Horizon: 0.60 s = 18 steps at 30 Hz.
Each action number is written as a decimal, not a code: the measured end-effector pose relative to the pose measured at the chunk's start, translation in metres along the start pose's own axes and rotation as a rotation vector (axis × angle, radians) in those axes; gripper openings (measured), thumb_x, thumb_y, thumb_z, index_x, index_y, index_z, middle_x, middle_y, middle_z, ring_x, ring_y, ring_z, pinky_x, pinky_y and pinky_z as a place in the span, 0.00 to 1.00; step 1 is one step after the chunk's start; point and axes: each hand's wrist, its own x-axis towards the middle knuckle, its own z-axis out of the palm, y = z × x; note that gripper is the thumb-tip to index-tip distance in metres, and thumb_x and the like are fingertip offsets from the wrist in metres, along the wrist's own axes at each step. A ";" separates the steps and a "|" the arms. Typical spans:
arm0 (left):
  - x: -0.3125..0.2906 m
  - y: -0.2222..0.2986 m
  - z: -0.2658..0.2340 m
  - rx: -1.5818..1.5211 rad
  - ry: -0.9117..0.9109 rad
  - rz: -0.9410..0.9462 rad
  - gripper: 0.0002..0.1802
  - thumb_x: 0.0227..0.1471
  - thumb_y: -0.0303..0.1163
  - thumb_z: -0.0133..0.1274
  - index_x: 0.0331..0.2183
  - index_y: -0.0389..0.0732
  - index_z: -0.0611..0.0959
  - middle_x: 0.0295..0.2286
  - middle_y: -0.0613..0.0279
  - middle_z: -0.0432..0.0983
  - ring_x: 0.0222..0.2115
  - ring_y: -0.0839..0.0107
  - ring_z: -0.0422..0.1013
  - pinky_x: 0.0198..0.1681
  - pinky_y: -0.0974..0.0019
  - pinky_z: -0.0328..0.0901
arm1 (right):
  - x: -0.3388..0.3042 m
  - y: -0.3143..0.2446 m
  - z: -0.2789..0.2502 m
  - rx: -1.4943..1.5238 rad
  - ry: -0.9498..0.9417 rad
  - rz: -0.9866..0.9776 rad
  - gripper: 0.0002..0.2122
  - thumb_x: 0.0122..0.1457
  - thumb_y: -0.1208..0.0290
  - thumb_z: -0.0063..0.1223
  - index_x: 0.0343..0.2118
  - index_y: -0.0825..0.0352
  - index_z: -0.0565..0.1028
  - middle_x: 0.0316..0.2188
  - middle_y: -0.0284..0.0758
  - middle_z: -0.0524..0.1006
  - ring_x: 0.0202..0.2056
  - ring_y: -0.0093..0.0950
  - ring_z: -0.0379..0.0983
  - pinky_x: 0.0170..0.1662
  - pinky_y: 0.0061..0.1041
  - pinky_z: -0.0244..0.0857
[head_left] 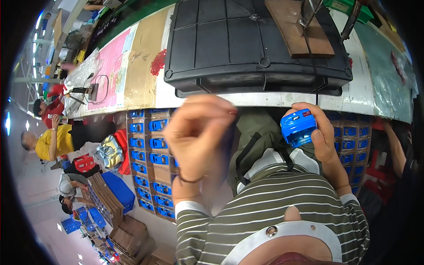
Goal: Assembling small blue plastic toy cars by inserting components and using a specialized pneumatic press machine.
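My right hand [324,137] is wrapped around a blue toy car body [298,126], held in front of my lap just below the bench edge. The car has a glossy blue shell, with a small dark red patch at its upper corner. Left of it, my left hand [194,137] is raised near the bench edge, smeared by motion. Its thumb and fingers come together in a pinch. A small reddish spot shows at the fingertips, too blurred to tell what it is. The two hands are apart.
An upturned black plastic crate [216,48] stands on the bench, with a wooden board [300,31] and metal fixture on top. Cardboard trays [152,176] of blue toy cars flank my lap. Other people [57,145] are at the far left; another person's arm [394,145] shows at right.
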 end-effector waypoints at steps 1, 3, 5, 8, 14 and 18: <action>-0.006 0.001 0.013 -0.135 0.021 -0.099 0.09 0.40 0.12 0.52 0.27 0.33 0.76 0.30 0.53 0.73 0.33 0.68 0.71 0.39 0.67 0.67 | -0.001 0.002 0.001 -0.013 0.016 -0.017 0.23 0.57 0.63 0.38 0.50 0.76 0.63 0.44 0.43 0.70 0.42 0.28 0.69 0.45 0.23 0.62; -0.013 -0.009 0.020 -0.235 -0.052 -0.156 0.10 0.41 0.11 0.53 0.29 0.32 0.76 0.33 0.53 0.72 0.35 0.67 0.71 0.40 0.68 0.68 | -0.002 0.001 0.001 -0.013 0.020 -0.025 0.23 0.57 0.62 0.39 0.50 0.76 0.63 0.43 0.44 0.71 0.41 0.29 0.70 0.46 0.24 0.62; -0.018 -0.015 0.028 -0.269 -0.051 -0.211 0.11 0.41 0.12 0.54 0.30 0.33 0.74 0.33 0.53 0.71 0.34 0.68 0.71 0.38 0.68 0.68 | -0.004 0.000 0.001 -0.020 0.025 -0.027 0.23 0.57 0.62 0.39 0.49 0.76 0.64 0.43 0.44 0.71 0.42 0.29 0.70 0.47 0.24 0.61; -0.022 -0.019 0.038 -0.271 -0.011 -0.277 0.12 0.40 0.13 0.55 0.30 0.35 0.73 0.30 0.56 0.71 0.30 0.68 0.71 0.35 0.69 0.68 | -0.006 0.001 -0.002 -0.036 0.032 -0.021 0.23 0.57 0.61 0.39 0.49 0.76 0.64 0.43 0.45 0.71 0.42 0.30 0.70 0.47 0.24 0.61; -0.019 -0.024 0.045 -0.188 -0.077 -0.237 0.11 0.42 0.13 0.54 0.31 0.34 0.73 0.32 0.56 0.71 0.33 0.70 0.70 0.38 0.71 0.67 | -0.008 0.001 -0.006 -0.034 0.041 -0.018 0.23 0.57 0.60 0.39 0.49 0.76 0.64 0.44 0.45 0.71 0.43 0.30 0.70 0.47 0.24 0.61; -0.003 -0.033 0.038 0.086 0.011 -0.088 0.10 0.44 0.13 0.53 0.32 0.31 0.75 0.35 0.56 0.71 0.36 0.71 0.70 0.40 0.72 0.66 | -0.012 0.002 -0.011 -0.037 0.037 -0.035 0.23 0.57 0.61 0.40 0.49 0.76 0.64 0.44 0.45 0.71 0.42 0.30 0.70 0.47 0.24 0.61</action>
